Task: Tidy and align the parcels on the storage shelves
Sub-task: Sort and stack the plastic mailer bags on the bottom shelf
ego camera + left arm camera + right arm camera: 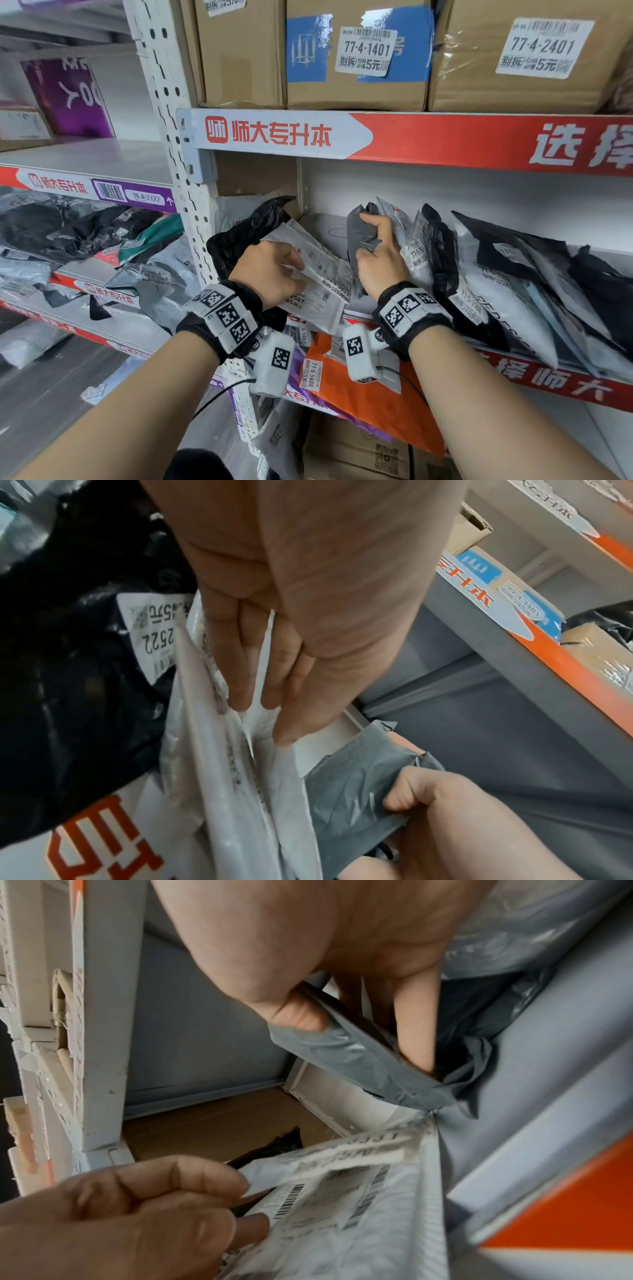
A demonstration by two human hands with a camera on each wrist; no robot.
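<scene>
Both hands on the middle shelf (428, 144) of the racking, among soft mailers. Left hand (270, 274) pinches the white mailers (318, 270), thumb on top over the printed labels, fingers (240, 669) slid in between the sheets; these lean left against a black bag (239, 236) at the shelf's left end, by the upright post (174, 144). Right hand (380, 253) grips a grey mailer (359, 236), thumb (298, 1012) on the near face, fingers curled over its top edge, holding it roughly upright just right of the white ones, a small gap of bare shelf between. To its right a row of grey, white and black bags (513, 274) leans rightward along the shelf. Cardboard boxes (359, 58) sit on the shelf above, an orange mailer (376, 404) sticks out below
</scene>
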